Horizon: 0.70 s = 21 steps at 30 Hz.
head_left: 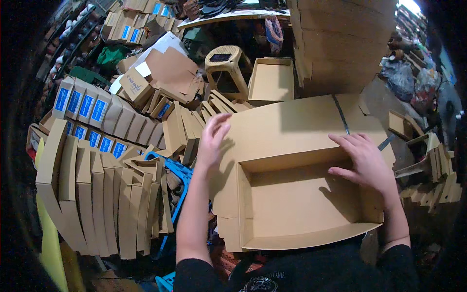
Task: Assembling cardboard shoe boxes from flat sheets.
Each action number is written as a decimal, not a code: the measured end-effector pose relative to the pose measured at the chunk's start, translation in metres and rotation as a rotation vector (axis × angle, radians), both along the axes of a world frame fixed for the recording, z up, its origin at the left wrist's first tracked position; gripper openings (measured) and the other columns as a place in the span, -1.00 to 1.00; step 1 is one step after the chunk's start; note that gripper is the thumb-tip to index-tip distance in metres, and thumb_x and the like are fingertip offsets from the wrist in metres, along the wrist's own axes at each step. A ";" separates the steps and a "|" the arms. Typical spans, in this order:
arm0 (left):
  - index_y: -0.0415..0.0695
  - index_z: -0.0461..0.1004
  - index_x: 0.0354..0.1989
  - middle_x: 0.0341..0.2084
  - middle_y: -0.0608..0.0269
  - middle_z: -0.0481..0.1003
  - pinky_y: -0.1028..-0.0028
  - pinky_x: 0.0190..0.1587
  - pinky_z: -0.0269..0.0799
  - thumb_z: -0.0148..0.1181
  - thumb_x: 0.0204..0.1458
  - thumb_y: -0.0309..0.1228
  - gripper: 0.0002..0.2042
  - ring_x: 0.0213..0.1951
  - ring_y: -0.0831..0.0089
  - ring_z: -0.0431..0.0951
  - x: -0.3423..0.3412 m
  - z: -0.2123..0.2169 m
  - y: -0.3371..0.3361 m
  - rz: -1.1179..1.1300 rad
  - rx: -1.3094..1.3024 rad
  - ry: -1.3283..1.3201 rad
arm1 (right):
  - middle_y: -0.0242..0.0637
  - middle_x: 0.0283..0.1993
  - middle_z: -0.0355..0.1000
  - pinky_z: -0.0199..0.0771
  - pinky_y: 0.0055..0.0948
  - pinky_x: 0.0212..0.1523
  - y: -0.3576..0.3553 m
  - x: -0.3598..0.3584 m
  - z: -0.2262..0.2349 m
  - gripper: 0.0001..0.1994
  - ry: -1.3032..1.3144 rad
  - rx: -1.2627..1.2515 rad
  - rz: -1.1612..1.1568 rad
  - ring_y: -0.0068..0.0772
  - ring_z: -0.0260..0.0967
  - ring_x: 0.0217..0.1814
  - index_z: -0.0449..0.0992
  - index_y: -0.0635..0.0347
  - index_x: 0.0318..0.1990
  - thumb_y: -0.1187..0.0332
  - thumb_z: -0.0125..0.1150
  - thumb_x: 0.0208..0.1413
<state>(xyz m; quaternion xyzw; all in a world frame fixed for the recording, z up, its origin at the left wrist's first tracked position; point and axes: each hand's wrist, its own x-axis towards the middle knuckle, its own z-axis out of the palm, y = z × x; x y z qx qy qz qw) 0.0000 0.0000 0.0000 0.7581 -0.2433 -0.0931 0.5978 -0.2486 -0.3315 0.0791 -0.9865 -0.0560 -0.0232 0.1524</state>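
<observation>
A half-folded brown cardboard box (296, 199) lies open in front of me on a stack of flat cardboard sheets (292, 121). My left hand (212, 141) is at the box's far left corner, fingers spread, resting against the flat flap there. Over the far right wall lies my right hand (362, 158), its fingers on the rim and thumb pointing into the box. Neither hand closes around anything.
Rows of folded brown boxes (102, 204) stand nested on my left, some with blue labels (80, 102). A blue plastic frame (177, 175) sits beside them. Farther off are a tan plastic stool (226, 61), an open box lid (272, 80) and a tall cardboard stack (345, 44).
</observation>
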 end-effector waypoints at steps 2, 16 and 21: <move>-0.22 0.55 0.02 0.01 0.04 0.50 0.28 0.21 0.34 0.13 0.17 -0.24 -0.64 0.14 0.22 0.45 0.030 0.004 -0.013 -0.009 0.247 -0.168 | -0.05 0.12 0.46 0.22 -0.09 0.34 0.019 -0.004 0.005 -0.31 -0.014 -0.001 -0.015 -0.04 0.38 0.18 0.35 0.16 0.26 -0.06 0.32 0.06; 0.06 0.39 0.27 0.24 -0.03 0.40 0.05 0.36 0.18 -0.06 0.24 -0.18 -0.57 0.37 0.07 0.25 0.219 -0.149 -0.141 -0.340 1.399 -0.420 | -0.10 0.07 0.50 0.27 -0.16 0.30 -0.007 0.004 -0.005 -0.35 -0.105 0.040 0.048 -0.12 0.41 0.17 0.42 0.21 0.21 -0.08 0.29 0.10; -0.10 0.58 -0.07 -0.03 0.08 0.57 -0.07 0.34 0.13 0.28 0.02 -0.38 -0.72 0.10 0.09 0.53 0.187 -0.101 -0.165 -0.367 1.249 -0.598 | -0.12 0.03 0.52 0.26 -0.15 0.30 -0.017 0.000 -0.015 -0.34 -0.089 0.066 -0.009 -0.11 0.43 0.13 0.43 0.18 0.20 -0.11 0.30 0.08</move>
